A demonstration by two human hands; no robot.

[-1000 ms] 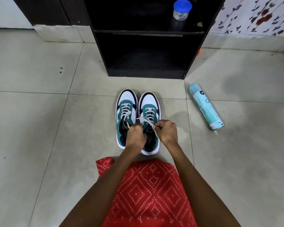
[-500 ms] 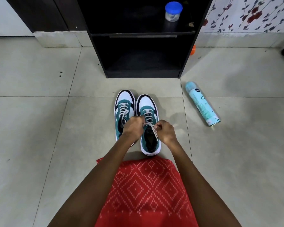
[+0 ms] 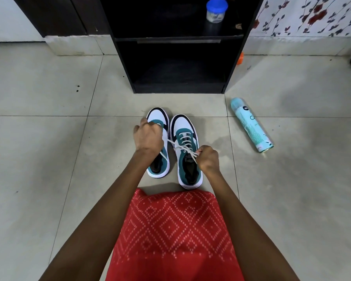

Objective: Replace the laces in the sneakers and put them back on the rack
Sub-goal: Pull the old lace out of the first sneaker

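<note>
pair of white, teal and black low-top sneakers stands side by side on the grey tiled floor [image 3: 49, 159], toes toward the black boxy shoe rack [image 3: 178, 89], just in front of its open lower shelf. the right-side sneaker [image 3: 180, 123] has a white flat lace [image 3: 183, 138] crossed through the eyelets up to the tongue, with both loose ends held out taut to either side. left hand [image 3: 149, 138] is raised above the left-side sneaker [image 3: 157, 115], its fingers curled round one lace end, and the strand runs from it down to the right-side sneaker. right hand [image 3: 209, 159] is just beside that sneaker's collar, fingers pinching the other end. judged step: right-side sneaker looks fully threaded, ends held tight ahead of the knot. left-side sneaker's lacing is mostly hidden under the left hand, cannot tell if it is tied. next move calls for crossing the two ends, then looping and knotting with even tension so the crossings don't slacken. racking both sneakers is not yet done. nearby: pale teal spray can [image 3: 251, 124] lying on the floor to the right, well apart from the shoes; clear jar with blue lid [image 3: 216, 10] on the upper rack shelf; red patterned garment [image 3: 176, 230] over the lap.
</note>
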